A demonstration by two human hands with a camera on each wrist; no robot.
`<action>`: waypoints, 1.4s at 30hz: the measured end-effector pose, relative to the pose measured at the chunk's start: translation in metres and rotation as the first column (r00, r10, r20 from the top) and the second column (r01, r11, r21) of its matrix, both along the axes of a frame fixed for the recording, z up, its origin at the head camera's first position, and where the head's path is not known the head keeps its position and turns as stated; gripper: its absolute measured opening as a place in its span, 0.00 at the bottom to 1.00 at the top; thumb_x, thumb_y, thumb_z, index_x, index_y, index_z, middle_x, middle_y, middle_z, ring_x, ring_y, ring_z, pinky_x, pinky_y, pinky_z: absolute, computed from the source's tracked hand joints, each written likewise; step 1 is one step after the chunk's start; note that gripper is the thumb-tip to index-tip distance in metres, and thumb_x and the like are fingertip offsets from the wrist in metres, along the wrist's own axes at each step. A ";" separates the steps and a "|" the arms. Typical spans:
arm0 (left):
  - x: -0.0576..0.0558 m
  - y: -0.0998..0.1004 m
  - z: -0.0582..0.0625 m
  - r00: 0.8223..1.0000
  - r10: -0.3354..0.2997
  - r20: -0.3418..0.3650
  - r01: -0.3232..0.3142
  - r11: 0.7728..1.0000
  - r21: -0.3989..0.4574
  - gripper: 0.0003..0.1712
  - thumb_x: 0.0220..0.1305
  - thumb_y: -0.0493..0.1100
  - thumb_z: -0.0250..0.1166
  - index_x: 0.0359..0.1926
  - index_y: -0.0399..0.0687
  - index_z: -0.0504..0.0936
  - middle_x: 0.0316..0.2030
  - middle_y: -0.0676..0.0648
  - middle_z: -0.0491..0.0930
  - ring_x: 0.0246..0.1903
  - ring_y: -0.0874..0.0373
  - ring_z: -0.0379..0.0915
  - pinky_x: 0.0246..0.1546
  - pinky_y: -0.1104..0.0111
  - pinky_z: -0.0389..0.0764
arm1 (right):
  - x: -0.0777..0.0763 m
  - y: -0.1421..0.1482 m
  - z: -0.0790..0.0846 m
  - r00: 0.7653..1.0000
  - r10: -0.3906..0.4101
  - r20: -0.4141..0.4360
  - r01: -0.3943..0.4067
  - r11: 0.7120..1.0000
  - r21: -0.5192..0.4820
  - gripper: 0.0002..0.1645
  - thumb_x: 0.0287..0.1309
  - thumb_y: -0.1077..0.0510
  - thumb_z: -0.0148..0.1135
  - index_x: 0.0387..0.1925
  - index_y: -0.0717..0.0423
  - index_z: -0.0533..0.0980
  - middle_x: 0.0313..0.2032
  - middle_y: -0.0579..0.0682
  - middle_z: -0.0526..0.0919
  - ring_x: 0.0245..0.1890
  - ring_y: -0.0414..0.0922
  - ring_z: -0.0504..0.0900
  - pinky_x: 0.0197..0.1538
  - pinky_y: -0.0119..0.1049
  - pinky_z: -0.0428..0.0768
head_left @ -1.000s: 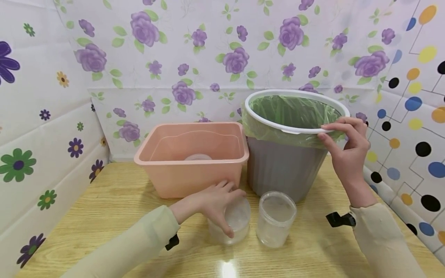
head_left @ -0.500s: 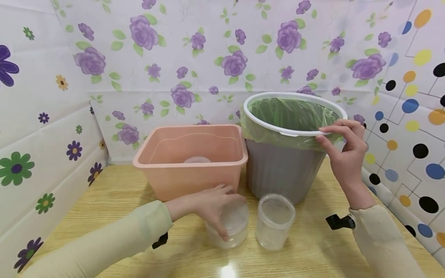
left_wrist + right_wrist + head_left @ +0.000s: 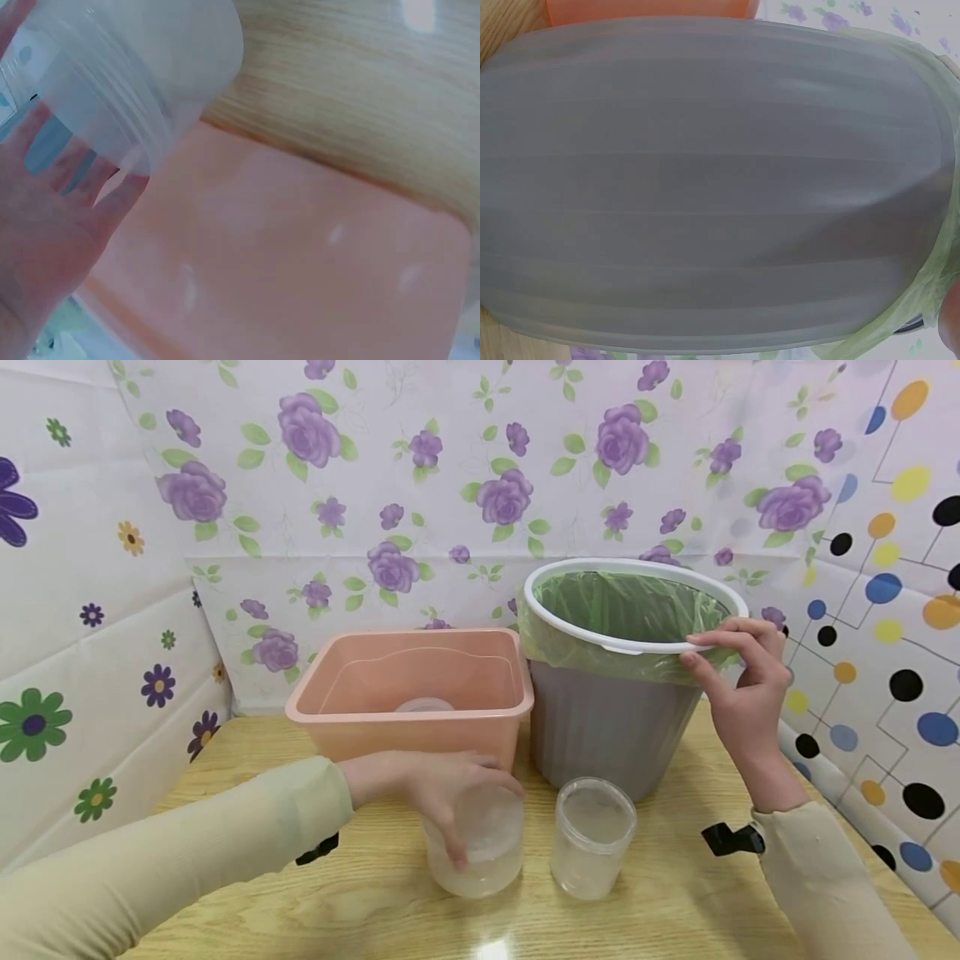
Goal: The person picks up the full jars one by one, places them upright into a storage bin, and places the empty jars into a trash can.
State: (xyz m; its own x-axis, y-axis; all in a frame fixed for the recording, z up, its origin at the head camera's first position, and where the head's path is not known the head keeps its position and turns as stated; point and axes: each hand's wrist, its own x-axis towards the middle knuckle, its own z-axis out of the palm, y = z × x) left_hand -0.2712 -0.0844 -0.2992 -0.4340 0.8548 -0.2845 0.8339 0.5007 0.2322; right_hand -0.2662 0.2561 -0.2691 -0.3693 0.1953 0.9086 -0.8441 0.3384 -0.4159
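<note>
My left hand [image 3: 438, 789] grips a clear plastic jar [image 3: 483, 864] around its upper part, fingers behind and thumb in front. In the left wrist view the fingers curve around the ridged rim end of this jar [image 3: 172, 52]. A second clear jar [image 3: 592, 839] stands upright to its right, untouched. My right hand [image 3: 750, 689] pinches the white rim ring [image 3: 636, 564] of a grey trash can [image 3: 600, 727], thumb in front. A green bag [image 3: 577, 652] lines the can and folds over its edge. In the right wrist view, the can's ribbed wall [image 3: 705, 180] hides most else.
A pink plastic basin [image 3: 412, 735] stands left of the can, behind the held jar. Part of a clear round object [image 3: 424, 704] shows inside it. A wooden table [image 3: 360, 893] lies below. Patterned cloth walls [image 3: 442, 460] enclose the back and sides.
My left hand has shifted left with the jar, opening a wider gap to the second jar. My right hand stays on the trash can's rim.
</note>
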 end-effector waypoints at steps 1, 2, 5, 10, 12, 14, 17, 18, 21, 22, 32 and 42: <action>0.000 0.000 0.004 1.000 -0.001 0.015 0.001 1.000 -0.011 0.59 0.35 0.59 0.83 0.71 0.64 0.64 0.68 0.52 0.65 0.67 0.56 0.59 0.69 0.59 0.65 | 0.000 0.000 0.000 1.000 -0.001 0.001 0.001 1.000 0.001 0.12 0.52 0.67 0.70 0.38 0.73 0.83 0.43 0.33 0.76 0.52 0.39 0.67 0.62 0.32 0.64; 0.000 0.000 0.008 1.000 -0.001 0.026 0.002 1.000 -0.021 0.59 0.35 0.59 0.83 0.71 0.64 0.64 0.68 0.52 0.65 0.67 0.57 0.58 0.69 0.59 0.64 | 0.000 0.000 0.000 1.000 -0.003 0.002 0.003 1.000 0.002 0.12 0.52 0.67 0.70 0.38 0.73 0.83 0.43 0.33 0.76 0.52 0.39 0.67 0.62 0.32 0.64; -0.001 0.002 0.020 0.998 0.006 0.067 -0.004 1.000 -0.029 0.59 0.36 0.57 0.83 0.72 0.65 0.63 0.70 0.53 0.63 0.70 0.57 0.56 0.71 0.58 0.62 | 0.000 0.000 0.000 1.000 -0.003 0.002 0.003 1.000 0.002 0.12 0.53 0.67 0.71 0.38 0.74 0.82 0.43 0.33 0.76 0.52 0.39 0.66 0.62 0.32 0.64; -0.002 0.005 0.044 0.997 -0.011 0.078 0.013 0.999 -0.032 0.58 0.38 0.57 0.82 0.72 0.67 0.62 0.70 0.56 0.65 0.69 0.61 0.59 0.72 0.61 0.63 | 0.001 -0.001 0.000 1.000 0.003 -0.002 -0.003 1.000 -0.005 0.13 0.53 0.66 0.71 0.38 0.74 0.82 0.43 0.34 0.76 0.52 0.39 0.66 0.62 0.32 0.64; -0.001 0.007 0.055 0.998 -0.008 0.068 0.012 0.999 -0.049 0.58 0.39 0.59 0.82 0.72 0.69 0.62 0.70 0.57 0.65 0.69 0.63 0.60 0.70 0.63 0.64 | 0.000 -0.001 0.000 1.000 0.003 -0.003 -0.003 1.000 -0.005 0.13 0.53 0.66 0.71 0.38 0.74 0.82 0.43 0.34 0.76 0.52 0.39 0.67 0.62 0.32 0.64; -0.001 0.008 0.066 0.996 -0.005 0.087 0.010 0.998 -0.058 0.58 0.39 0.58 0.82 0.72 0.69 0.62 0.70 0.57 0.64 0.69 0.63 0.59 0.70 0.63 0.64 | 0.001 -0.001 0.000 1.000 0.002 -0.003 -0.002 1.000 -0.004 0.13 0.53 0.66 0.71 0.38 0.74 0.82 0.43 0.33 0.76 0.52 0.39 0.67 0.62 0.32 0.64; 0.000 0.012 0.083 0.992 0.019 0.127 -0.008 0.997 -0.083 0.58 0.41 0.56 0.81 0.72 0.70 0.61 0.72 0.58 0.61 0.70 0.64 0.57 0.71 0.63 0.63 | 0.001 -0.001 0.000 1.000 -0.002 -0.006 0.002 1.000 -0.003 0.13 0.53 0.66 0.71 0.38 0.74 0.82 0.43 0.33 0.76 0.52 0.39 0.67 0.62 0.32 0.64; 0.000 0.014 0.088 0.989 0.019 0.148 -0.006 0.996 -0.086 0.57 0.42 0.55 0.81 0.73 0.69 0.61 0.72 0.58 0.60 0.71 0.63 0.56 0.72 0.63 0.62 | 0.001 0.000 0.000 1.000 -0.001 -0.006 0.001 1.000 -0.007 0.13 0.53 0.66 0.71 0.38 0.74 0.82 0.43 0.34 0.76 0.52 0.39 0.67 0.61 0.32 0.64; -0.001 0.020 0.103 0.983 0.027 0.179 -0.008 0.994 -0.107 0.57 0.43 0.54 0.81 0.73 0.67 0.60 0.73 0.58 0.59 0.72 0.64 0.54 0.73 0.64 0.59 | 0.001 0.001 -0.001 1.000 -0.001 -0.012 0.001 1.000 -0.018 0.12 0.52 0.67 0.71 0.37 0.73 0.83 0.43 0.34 0.76 0.52 0.39 0.67 0.61 0.32 0.65; -0.001 0.022 0.108 0.982 0.031 0.188 -0.010 0.994 -0.112 0.57 0.44 0.54 0.81 0.73 0.68 0.60 0.73 0.58 0.58 0.72 0.63 0.53 0.73 0.63 0.59 | 0.000 0.001 -0.001 1.000 0.001 -0.014 -0.001 1.000 -0.020 0.12 0.52 0.67 0.71 0.37 0.73 0.83 0.43 0.34 0.76 0.52 0.39 0.67 0.61 0.32 0.65; -0.008 0.025 0.157 0.986 0.089 0.142 -0.079 0.994 -0.078 0.57 0.42 0.54 0.81 0.72 0.75 0.60 0.74 0.56 0.54 0.73 0.61 0.48 0.73 0.56 0.58 | -0.003 0.000 -0.002 1.000 0.018 -0.025 -0.018 1.000 -0.011 0.11 0.52 0.67 0.71 0.37 0.72 0.83 0.43 0.34 0.77 0.52 0.40 0.66 0.62 0.33 0.64; -0.014 0.029 0.208 0.989 0.135 0.058 -0.127 0.984 -0.124 0.58 0.44 0.51 0.81 0.72 0.81 0.57 0.76 0.59 0.48 0.76 0.56 0.42 0.74 0.52 0.56 | -0.001 -0.001 -0.001 0.999 0.022 -0.025 -0.022 1.000 -0.019 0.11 0.52 0.68 0.70 0.37 0.73 0.83 0.43 0.34 0.76 0.51 0.39 0.67 0.63 0.33 0.63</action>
State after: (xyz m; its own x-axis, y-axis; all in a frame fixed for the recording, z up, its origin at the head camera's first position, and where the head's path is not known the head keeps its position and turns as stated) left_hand -0.2857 -0.0553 -0.0909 -0.5166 0.7501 -0.4129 0.7443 0.6318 0.2166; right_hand -0.2673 0.2547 -0.2706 -0.3515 0.2047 0.9135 -0.8613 0.3117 -0.4012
